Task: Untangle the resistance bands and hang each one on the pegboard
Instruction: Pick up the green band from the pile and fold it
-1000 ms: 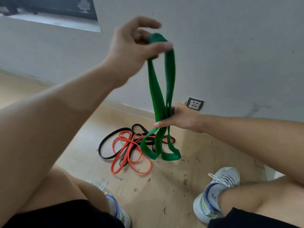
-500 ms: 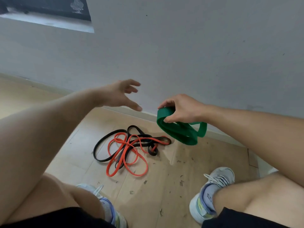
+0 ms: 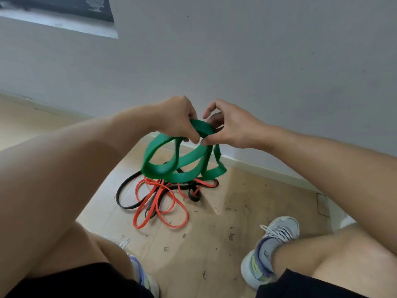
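Note:
A wide green resistance band (image 3: 182,166) hangs in several loose loops in front of me, above the floor. My left hand (image 3: 174,117) pinches its top strand from the left. My right hand (image 3: 232,125) pinches the same strand from the right, thumb and fingers curled on it. Below on the floor lie an orange band (image 3: 160,209) and a black band (image 3: 126,190), tangled with each other. No pegboard is in view.
A grey wall (image 3: 257,61) with a pale skirting board (image 3: 257,166) runs behind the bands. The wooden floor (image 3: 214,244) is littered with small debris. My two shoes (image 3: 270,248) and bent knees frame the bottom. A dark panel (image 3: 64,7) sits at upper left.
My left hand came back and took hold of the green band next to my right hand. The bunched band has dropped open into hanging loops.

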### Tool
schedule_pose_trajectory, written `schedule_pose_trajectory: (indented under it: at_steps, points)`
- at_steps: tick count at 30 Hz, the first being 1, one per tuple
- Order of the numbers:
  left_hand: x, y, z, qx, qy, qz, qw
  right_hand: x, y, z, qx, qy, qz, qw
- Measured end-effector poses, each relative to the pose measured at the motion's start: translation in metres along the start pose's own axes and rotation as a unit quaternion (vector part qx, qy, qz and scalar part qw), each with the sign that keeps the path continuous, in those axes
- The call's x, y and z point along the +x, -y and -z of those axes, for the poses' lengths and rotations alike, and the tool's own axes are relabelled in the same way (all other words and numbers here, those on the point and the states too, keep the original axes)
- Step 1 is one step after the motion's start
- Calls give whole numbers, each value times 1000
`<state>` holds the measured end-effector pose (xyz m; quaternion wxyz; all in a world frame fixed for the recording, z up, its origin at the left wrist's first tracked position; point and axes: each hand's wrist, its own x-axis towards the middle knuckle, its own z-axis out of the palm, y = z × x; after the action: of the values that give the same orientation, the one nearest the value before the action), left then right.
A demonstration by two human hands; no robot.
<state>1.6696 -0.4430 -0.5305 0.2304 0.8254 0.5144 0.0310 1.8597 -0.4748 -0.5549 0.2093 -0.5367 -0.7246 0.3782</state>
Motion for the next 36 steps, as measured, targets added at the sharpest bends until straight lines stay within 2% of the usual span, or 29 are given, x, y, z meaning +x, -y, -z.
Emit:
schedule_pose_trajectory:
  at_steps: [16,36]
  points:
    - [-8,12,4,-14,-57,-33,998,-1,-17,6,-42,5,-32,999]
    - [-10,11,6,12,-34,-31,999,-5,-27,26,-93,25,-36,995]
